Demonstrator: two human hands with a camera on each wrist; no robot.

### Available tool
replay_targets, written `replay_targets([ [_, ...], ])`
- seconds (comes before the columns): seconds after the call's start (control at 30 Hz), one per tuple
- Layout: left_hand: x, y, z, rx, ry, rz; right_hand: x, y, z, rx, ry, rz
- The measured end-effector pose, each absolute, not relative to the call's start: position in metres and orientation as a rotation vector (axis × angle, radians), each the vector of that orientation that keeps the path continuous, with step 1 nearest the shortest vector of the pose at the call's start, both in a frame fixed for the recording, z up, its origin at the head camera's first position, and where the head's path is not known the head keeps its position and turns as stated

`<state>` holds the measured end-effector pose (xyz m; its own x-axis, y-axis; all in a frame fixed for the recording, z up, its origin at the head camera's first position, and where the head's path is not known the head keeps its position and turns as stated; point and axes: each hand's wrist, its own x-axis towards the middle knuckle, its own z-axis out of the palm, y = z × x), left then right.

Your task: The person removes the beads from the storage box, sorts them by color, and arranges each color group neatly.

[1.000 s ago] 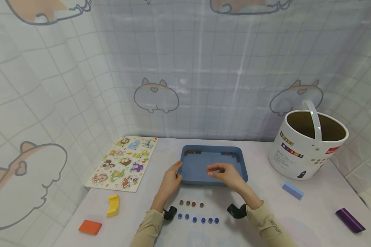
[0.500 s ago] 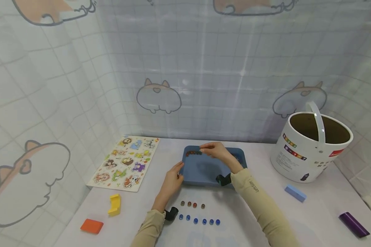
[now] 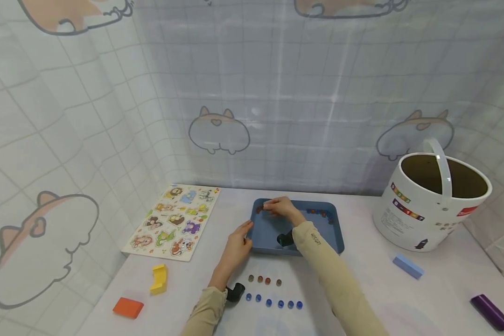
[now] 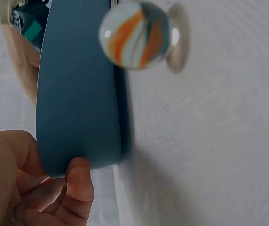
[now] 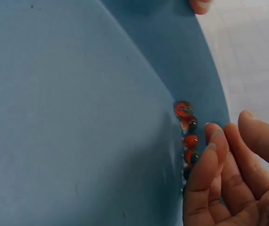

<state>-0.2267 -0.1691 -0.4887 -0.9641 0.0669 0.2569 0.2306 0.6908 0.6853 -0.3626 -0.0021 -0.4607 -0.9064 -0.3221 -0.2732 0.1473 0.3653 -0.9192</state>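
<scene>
Left hand grips smooth blue tray corner.

Reached the right hand from the tray's near middle to the red marbles in its far-left corner.

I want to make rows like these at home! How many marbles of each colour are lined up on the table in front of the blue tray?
In front of the blue tray:
Reddish-brown marbles: 4
Blue marbles: 6
Total: 10
</scene>
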Motion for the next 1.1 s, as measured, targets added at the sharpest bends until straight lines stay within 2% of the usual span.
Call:
replay_targets([
  [0.43,-0.222,-0.167,-0.49,-0.289,-2.666,-1.148,-0.355,-0.03,-0.474,0.106,2.287,-1.596],
  [0.73,-0.222,-0.166,-0.491,-0.29,-2.685,-1.147,-0.356,-0.038,-0.475,0.177,2.386,-1.552],
  [0.87,-0.223,-0.167,-0.49,-0.289,-2.675,-1.147,-0.359,-0.04,-0.475,0.15,2.414,-1.528],
  [1.1,-0.226,-0.168,-0.49,-0.278,-2.668,-1.118,-0.359,-0.043,-0.472,-0.047,2.527,-1.365],
])
